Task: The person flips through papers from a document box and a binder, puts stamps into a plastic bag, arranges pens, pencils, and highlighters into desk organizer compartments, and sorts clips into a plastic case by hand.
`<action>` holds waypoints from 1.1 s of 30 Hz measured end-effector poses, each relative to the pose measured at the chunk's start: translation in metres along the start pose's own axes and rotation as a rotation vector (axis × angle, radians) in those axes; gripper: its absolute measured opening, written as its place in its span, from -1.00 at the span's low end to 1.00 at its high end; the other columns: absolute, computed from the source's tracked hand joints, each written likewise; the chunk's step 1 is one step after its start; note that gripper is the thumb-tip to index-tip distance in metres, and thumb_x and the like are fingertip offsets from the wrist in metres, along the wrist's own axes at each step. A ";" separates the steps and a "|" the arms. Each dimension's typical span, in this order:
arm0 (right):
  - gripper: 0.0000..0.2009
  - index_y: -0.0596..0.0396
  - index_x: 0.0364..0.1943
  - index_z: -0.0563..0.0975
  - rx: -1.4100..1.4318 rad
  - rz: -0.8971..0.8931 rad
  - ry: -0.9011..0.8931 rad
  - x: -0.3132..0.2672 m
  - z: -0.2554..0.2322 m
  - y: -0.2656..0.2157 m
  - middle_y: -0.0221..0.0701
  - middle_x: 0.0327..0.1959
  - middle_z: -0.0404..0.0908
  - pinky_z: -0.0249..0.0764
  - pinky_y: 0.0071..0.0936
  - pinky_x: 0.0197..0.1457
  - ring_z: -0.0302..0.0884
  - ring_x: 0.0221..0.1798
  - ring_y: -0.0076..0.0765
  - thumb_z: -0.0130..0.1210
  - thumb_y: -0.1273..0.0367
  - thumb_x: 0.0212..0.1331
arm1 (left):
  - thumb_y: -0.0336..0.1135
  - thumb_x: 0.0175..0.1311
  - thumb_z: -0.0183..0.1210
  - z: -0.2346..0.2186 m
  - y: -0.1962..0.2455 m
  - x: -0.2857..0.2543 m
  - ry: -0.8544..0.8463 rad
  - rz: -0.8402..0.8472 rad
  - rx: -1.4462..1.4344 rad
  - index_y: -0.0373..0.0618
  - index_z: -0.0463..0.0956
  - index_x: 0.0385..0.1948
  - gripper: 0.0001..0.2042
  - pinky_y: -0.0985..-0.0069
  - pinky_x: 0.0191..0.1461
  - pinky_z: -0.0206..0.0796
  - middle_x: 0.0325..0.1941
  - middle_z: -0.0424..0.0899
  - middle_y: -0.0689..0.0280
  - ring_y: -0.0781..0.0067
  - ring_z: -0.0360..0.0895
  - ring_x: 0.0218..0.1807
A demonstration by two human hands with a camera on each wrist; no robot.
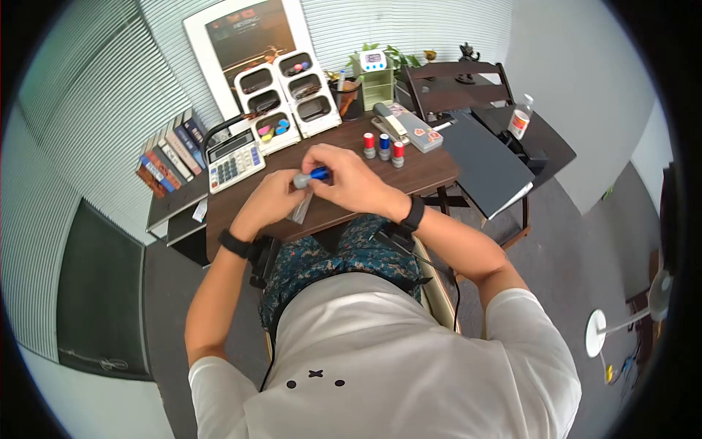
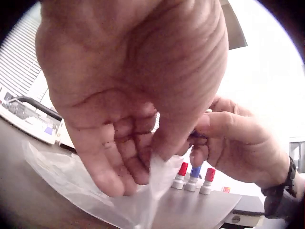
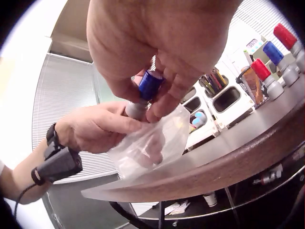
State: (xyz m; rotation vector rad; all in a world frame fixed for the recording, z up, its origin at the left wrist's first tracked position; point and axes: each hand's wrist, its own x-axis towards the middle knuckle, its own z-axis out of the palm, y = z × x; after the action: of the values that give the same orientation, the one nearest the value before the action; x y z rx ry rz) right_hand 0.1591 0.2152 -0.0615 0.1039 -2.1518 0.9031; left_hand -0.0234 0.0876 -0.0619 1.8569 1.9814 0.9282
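Note:
A small grey-white bottle (image 1: 300, 180) with a blue cap (image 3: 150, 85) is held between both hands, above the front of the brown table (image 1: 431, 173). The fingers of my right hand (image 1: 349, 179) pinch the blue cap. My left hand (image 1: 272, 199) holds the bottle's pale body (image 3: 136, 110) and also a clear plastic bag (image 3: 159, 143), which hangs below the fingers. In the left wrist view the bag (image 2: 90, 183) spreads under the left palm, and the bottle is mostly hidden.
Two red-capped bottles (image 1: 369, 146) (image 1: 398, 155) and a blue-capped one (image 1: 385, 147) stand right of the hands. Behind are a calculator (image 1: 235, 167), white organizers (image 1: 281, 143), a stapler (image 1: 391, 124) and a grey case (image 1: 418, 132). A black folder (image 1: 486, 164) lies farther right.

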 end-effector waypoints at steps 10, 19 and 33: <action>-0.79 0.14 -0.20 0.55 -0.249 -0.055 -0.012 -0.004 -0.002 -0.007 -0.14 -0.26 0.56 0.52 0.01 -0.17 0.61 -0.22 0.18 0.23 0.58 0.05 | -0.51 0.25 0.27 0.004 0.026 -0.008 0.110 -0.003 0.105 -0.23 0.51 -0.04 -0.74 0.53 -0.35 0.34 -0.42 0.57 0.36 0.59 0.50 -0.44; -0.77 0.13 -0.18 0.55 -0.276 -0.075 0.039 -0.004 -0.006 -0.013 -0.09 -0.22 0.60 0.59 0.06 -0.05 0.65 -0.13 0.26 0.24 0.58 0.04 | -0.65 0.21 0.16 0.007 0.041 -0.004 0.231 0.178 0.059 -0.21 0.41 -0.10 -0.74 0.33 -0.25 0.40 -0.32 0.55 0.14 0.19 0.60 -0.34; -0.72 0.21 -0.01 0.51 -0.035 -0.034 0.177 0.002 0.000 -0.016 0.02 -0.18 0.71 0.58 0.07 -0.06 0.68 -0.09 0.32 0.27 0.59 0.21 | -0.67 0.19 0.21 -0.007 0.033 0.000 0.265 0.083 -0.270 -0.24 0.61 0.01 -0.67 0.72 -0.26 0.32 -0.17 0.59 0.44 0.78 0.43 -0.31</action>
State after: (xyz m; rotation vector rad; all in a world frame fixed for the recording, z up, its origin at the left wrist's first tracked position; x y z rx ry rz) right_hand 0.1627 0.2039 -0.0512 0.0414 -1.9943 0.8237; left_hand -0.0012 0.0848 -0.0364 1.7481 1.8152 1.4543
